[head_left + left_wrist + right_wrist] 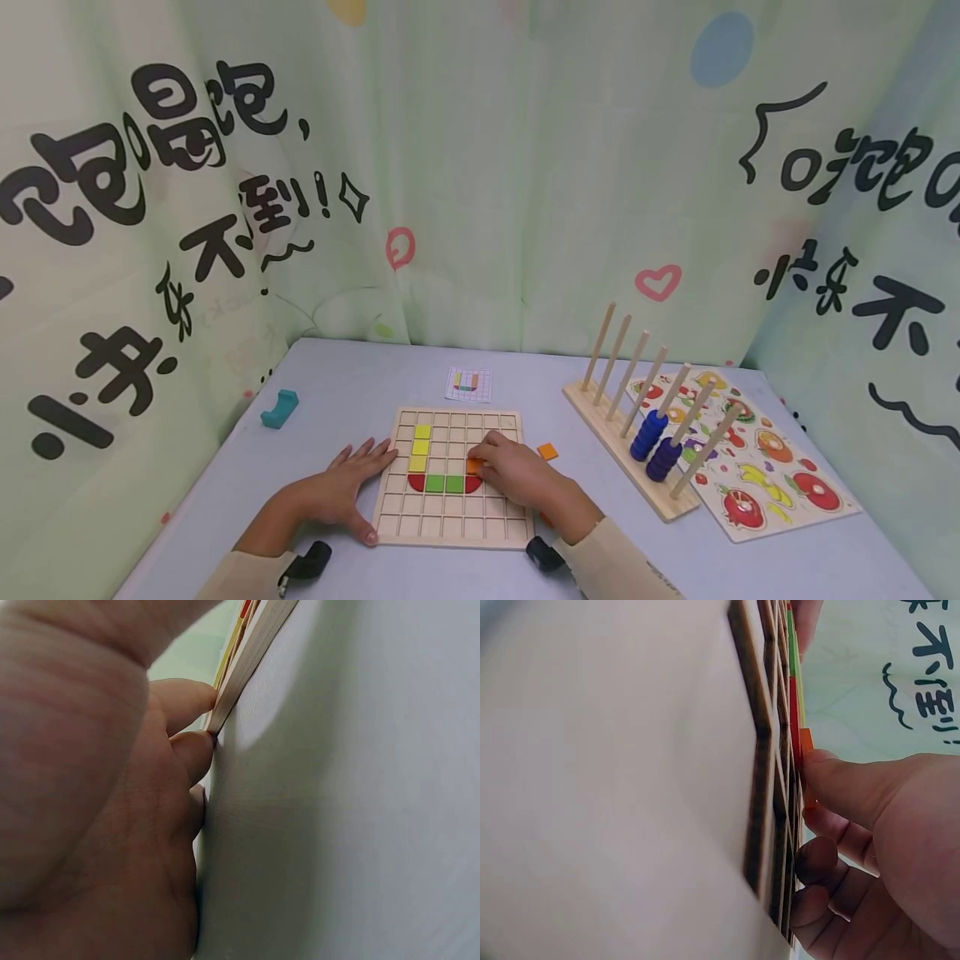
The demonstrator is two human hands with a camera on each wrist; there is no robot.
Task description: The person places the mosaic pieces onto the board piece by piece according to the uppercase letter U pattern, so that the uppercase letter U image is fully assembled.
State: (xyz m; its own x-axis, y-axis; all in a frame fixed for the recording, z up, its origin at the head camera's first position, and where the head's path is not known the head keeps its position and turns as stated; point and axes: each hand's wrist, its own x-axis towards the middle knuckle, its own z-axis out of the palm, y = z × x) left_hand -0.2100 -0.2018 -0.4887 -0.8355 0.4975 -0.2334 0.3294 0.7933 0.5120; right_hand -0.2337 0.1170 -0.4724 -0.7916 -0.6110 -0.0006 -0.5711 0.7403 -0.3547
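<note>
A wooden grid board (450, 528) lies on the table in the head view. Yellow tiles (420, 447) form a column on it, above a row of green tiles (444, 483) with a red rounded tile (416, 482) at either end. With thumb and fingers, my right hand (517, 471) pinches an orange square tile (807, 742) at the board, just above the right red tile. My left hand (330, 496) lies with spread fingers against the board's left edge, thumb near the lower left corner. In the left wrist view, fingertips (201, 754) touch the board's side.
A small pattern card (468, 386) lies behind the board. An orange tile (547, 452) rests to its right. Farther right stand a wooden peg rack (630, 454) with blue and purple rings and a fruit picture board (776, 500). A teal block (280, 409) sits at the left.
</note>
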